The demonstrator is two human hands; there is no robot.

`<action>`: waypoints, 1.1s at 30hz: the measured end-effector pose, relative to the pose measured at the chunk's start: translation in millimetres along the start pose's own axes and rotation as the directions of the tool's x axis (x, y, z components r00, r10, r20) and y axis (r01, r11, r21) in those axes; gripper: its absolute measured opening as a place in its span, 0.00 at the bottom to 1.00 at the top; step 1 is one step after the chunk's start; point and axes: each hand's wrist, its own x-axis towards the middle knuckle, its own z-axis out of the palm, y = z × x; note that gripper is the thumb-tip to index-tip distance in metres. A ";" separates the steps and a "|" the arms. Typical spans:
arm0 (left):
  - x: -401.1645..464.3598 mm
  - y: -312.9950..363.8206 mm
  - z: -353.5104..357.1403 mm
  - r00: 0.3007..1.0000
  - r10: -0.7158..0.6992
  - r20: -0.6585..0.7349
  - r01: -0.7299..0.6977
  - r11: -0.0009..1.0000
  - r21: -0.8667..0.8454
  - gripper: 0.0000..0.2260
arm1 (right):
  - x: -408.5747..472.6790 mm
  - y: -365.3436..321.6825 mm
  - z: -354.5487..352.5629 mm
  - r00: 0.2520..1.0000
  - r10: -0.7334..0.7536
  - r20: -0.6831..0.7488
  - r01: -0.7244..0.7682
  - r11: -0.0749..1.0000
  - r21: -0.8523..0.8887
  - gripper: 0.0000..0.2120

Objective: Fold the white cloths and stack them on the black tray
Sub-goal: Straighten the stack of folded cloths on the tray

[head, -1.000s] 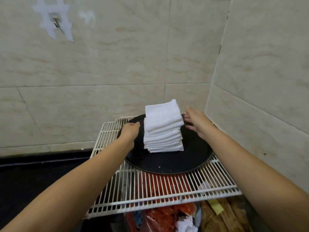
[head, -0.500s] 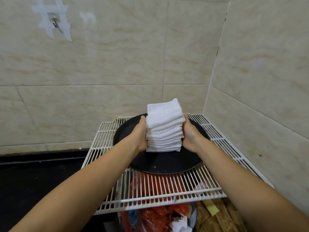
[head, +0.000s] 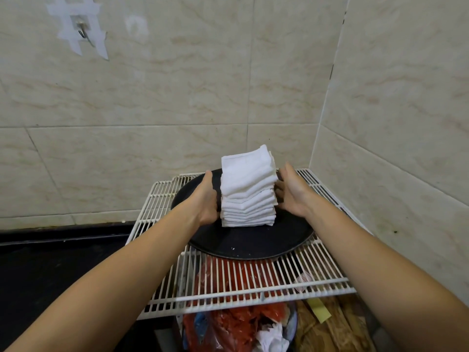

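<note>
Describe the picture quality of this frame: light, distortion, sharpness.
Head view: soft, even light with no hard glare; wide-angle bending curves the tile joints and stretches both forearms; the stack of white cloths is bright, with folds readable; the black tray and wire rack are sharp.

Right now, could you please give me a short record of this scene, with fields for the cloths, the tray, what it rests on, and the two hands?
cloths: stack of folded white cloths, upright, upper layers slightly askew
tray: round black tray, stack standing on it
support: white wire rack, tray resting on it
left hand: left hand, flat against the stack's left side
right hand: right hand, open at the stack's right side, contact unclear
below rack: red plastic bags
walls: beige tiled wall
</note>
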 end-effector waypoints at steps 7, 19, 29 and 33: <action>10.8 -10.2 9.7 0.996 0.081 0.021 -0.079 0.994 -0.070 0.36 | 5.7 -23.5 26.8 0.999 0.043 0.007 -0.042 0.996 -0.075 0.31; 30.7 5.4 -1.2 0.985 0.136 0.109 -0.142 0.989 0.046 0.31 | -15.6 6.2 19.7 0.963 0.017 -0.270 0.014 0.994 0.111 0.29; 82.1 46.0 -23.4 0.885 -0.009 0.466 -0.171 0.923 0.344 0.31 | -56.3 59.8 88.2 0.715 0.011 -0.700 0.237 0.937 0.257 0.27; 97.9 54.2 -28.7 0.780 -0.157 0.605 -0.127 0.908 0.399 0.30 | -36.1 72.1 129.2 0.582 -0.025 -0.813 0.225 0.965 0.132 0.29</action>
